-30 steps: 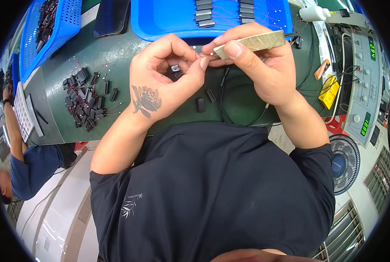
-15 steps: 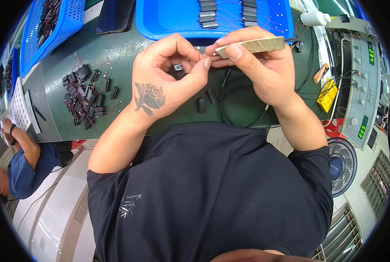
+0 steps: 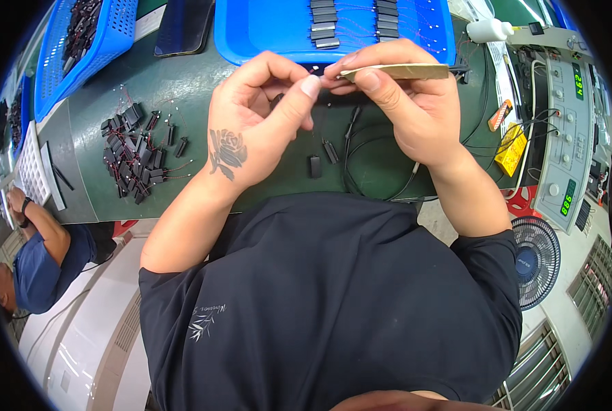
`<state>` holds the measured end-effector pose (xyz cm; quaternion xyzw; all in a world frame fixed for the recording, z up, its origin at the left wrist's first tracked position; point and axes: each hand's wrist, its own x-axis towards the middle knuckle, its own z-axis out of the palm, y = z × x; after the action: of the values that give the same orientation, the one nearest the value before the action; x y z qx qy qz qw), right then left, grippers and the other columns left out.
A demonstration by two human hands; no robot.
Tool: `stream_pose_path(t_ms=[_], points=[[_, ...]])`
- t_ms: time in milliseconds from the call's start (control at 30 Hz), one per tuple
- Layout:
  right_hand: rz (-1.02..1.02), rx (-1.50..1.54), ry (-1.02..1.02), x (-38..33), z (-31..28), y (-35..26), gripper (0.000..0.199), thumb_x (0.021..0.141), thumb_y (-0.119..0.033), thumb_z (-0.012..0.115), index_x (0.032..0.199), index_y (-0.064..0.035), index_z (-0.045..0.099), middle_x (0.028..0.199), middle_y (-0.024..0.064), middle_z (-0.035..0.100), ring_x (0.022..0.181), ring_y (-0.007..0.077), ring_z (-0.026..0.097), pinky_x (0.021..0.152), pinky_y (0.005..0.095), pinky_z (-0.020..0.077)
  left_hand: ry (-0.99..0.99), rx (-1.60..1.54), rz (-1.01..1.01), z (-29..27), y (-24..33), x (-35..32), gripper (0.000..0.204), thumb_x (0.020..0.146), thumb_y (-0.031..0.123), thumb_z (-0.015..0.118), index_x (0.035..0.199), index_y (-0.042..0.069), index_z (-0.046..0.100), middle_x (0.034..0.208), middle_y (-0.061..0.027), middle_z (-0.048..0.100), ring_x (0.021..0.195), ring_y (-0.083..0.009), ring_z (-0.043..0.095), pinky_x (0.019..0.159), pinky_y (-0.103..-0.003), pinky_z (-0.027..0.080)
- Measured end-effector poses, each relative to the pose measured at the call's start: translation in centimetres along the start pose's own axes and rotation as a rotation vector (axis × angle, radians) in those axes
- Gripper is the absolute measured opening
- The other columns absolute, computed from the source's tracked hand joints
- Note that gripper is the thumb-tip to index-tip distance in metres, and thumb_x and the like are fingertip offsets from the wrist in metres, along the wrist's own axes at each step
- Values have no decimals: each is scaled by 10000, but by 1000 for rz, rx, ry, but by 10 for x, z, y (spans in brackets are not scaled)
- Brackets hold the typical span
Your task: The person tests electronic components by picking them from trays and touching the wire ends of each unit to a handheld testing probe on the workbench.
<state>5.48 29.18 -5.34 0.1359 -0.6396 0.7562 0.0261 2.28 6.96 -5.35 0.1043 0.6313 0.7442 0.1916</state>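
A green table point(image 3: 189, 82) spans the upper half of the frame, and a blue tray point(image 3: 265, 31) with two columns of black wired parts point(image 3: 325, 20) sits at top centre. Below the tray, the left hand point(image 3: 254, 120) and right hand point(image 3: 422, 113) meet at their fingertips, the right clamped on a flat tan strip point(image 3: 409, 70) at upper centre-right, while whatever the left pinches is too small to tell. A heap of black parts point(image 3: 136, 154) lies centre-left, two loose black pieces point(image 3: 315, 166) near the centre.
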Motion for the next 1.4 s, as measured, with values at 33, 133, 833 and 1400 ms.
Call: stream_pose_path(t_ms=[33,133,833,1400], points=[[-21,23,33,1,2,0,163,1073,-41,692,1202,54,715,1130,183,777,995,256,798,893,329,679,8,-48,-21,-1,0,1,70,1027,73,724,1001,31,675,896,-56,719,708,-97,631,622,-194,496],[-80,57,48,2,2,0,155,1080,-56,685,1196,43,709,1124,185,771,984,271,797,886,334,680,28,-139,-16,-1,2,0,85,1060,103,695,1037,25,669,953,-81,732,739,-123,670,619,-202,512],[99,-69,-435,-7,30,-12,83,963,-7,783,1043,14,786,1089,194,795,994,311,791,874,389,655,115,116,459,-24,-1,7,142,1049,27,711,1169,-44,738,1152,-161,767,951,-212,744,795,-275,600],[59,30,80,-5,9,-12,169,1063,-48,685,1206,37,714,1210,204,776,1076,316,779,956,391,634,-16,-60,-60,-3,11,-5,96,974,11,814,1051,-21,765,901,-54,737,732,-79,642,686,-189,540]])
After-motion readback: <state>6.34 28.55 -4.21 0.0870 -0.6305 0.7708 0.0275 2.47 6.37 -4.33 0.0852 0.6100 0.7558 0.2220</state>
